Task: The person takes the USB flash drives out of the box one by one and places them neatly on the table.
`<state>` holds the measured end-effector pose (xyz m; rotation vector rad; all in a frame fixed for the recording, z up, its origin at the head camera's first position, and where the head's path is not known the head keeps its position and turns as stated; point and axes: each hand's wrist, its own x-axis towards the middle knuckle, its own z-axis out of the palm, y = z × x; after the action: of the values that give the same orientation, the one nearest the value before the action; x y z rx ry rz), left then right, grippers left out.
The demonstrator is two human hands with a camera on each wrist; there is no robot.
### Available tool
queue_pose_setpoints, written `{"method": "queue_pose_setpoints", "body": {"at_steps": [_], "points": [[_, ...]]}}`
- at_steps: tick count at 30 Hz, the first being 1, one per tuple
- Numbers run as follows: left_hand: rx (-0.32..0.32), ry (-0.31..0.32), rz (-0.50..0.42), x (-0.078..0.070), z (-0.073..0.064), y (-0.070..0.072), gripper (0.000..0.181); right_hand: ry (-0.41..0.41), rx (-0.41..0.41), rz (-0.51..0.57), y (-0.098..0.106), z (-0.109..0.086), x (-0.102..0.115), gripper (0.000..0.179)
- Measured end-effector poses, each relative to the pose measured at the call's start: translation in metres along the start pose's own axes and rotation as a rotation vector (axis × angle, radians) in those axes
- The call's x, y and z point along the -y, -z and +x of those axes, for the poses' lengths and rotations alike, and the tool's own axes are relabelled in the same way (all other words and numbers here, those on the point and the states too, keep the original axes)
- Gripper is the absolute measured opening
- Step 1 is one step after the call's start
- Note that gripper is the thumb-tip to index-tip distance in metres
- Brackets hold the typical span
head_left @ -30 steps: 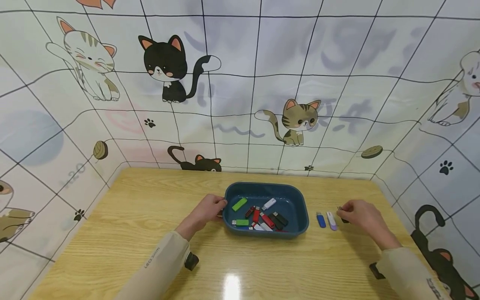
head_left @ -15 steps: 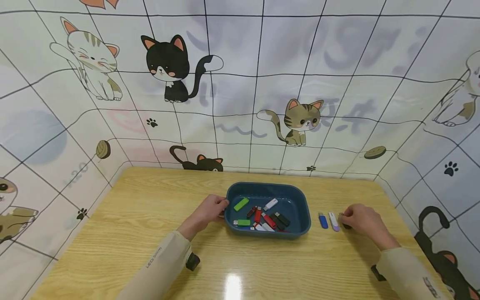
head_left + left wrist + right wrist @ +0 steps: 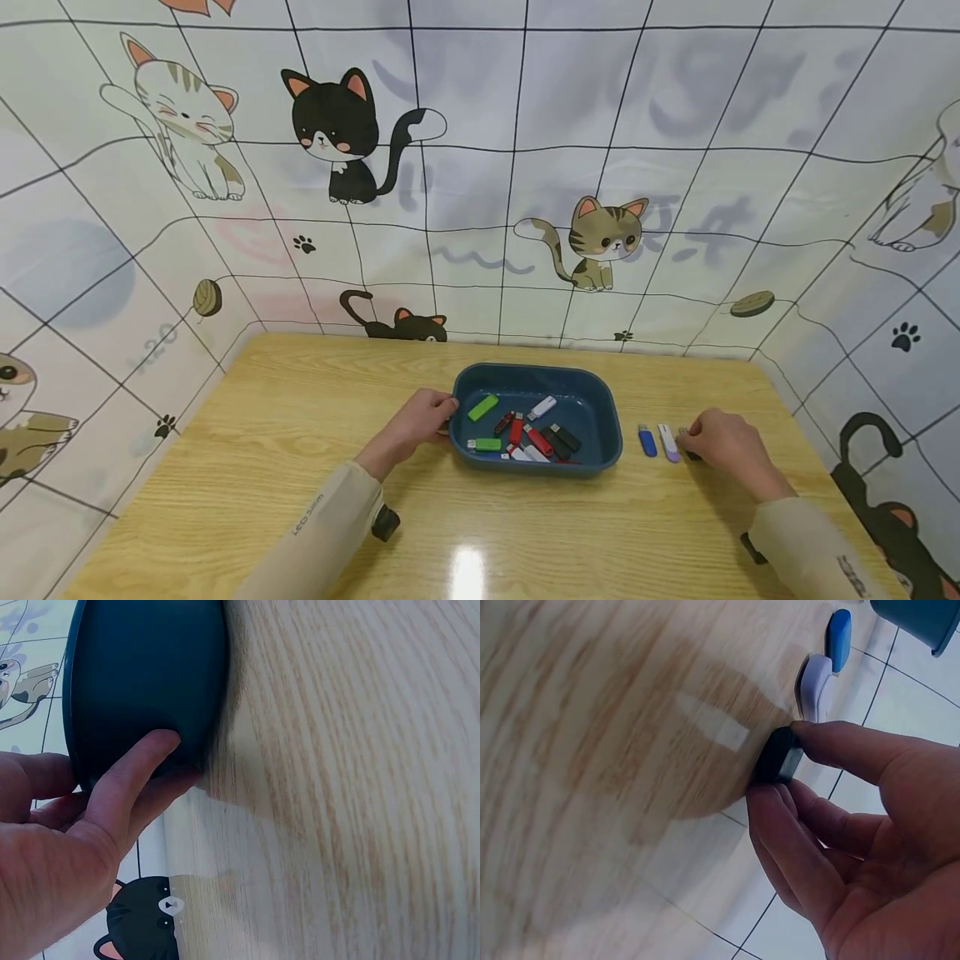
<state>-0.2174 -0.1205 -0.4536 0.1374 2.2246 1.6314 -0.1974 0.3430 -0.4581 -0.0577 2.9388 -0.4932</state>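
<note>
My left hand [image 3: 414,425] grips the left end of a dark blue plastic bin [image 3: 142,682], with thumb and fingers at its rim and outer wall. Inside the bin lie several USB flash drives, among them a green one [image 3: 483,407], a red one [image 3: 537,440] and a black one [image 3: 566,437]. Right of the bin, my right hand [image 3: 729,446] pinches a black USB flash drive [image 3: 778,756] between thumb and fingers, low at the table. Beside it, in a row, lie a white and purple flash drive [image 3: 668,442] and a blue one [image 3: 647,441].
The wooden table [image 3: 337,533] runs back to a wall covering [image 3: 480,192] printed with cartoon cats and grid lines. The same covering encloses the left and right sides. A bright light reflection falls on the table in front of the bin.
My right hand has shifted slightly, bringing the black flash drive into line beside the white and purple one. My left hand stays on the bin. The whole head view has shifted a little.
</note>
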Motion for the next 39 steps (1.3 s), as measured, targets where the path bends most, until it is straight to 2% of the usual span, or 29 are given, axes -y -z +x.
{"method": "queue_pose_setpoints", "body": {"at_steps": [6, 23, 39], "points": [[0.006, 0.007, 0.002, 0.0000, -0.0004, -0.0007, 0.034, 0.008, -0.004, -0.006, -0.0013, -0.0017, 0.0003, 0.049], [0.026, -0.024, -0.025, 0.0020, -0.0018, 0.0001, 0.035, 0.020, -0.027, 0.023, -0.0037, -0.0023, -0.0021, 0.050], [0.015, -0.013, -0.015, 0.0019, -0.0038, -0.0002, 0.036, 0.016, -0.003, 0.022, -0.0033, -0.0024, -0.0007, 0.050]]}}
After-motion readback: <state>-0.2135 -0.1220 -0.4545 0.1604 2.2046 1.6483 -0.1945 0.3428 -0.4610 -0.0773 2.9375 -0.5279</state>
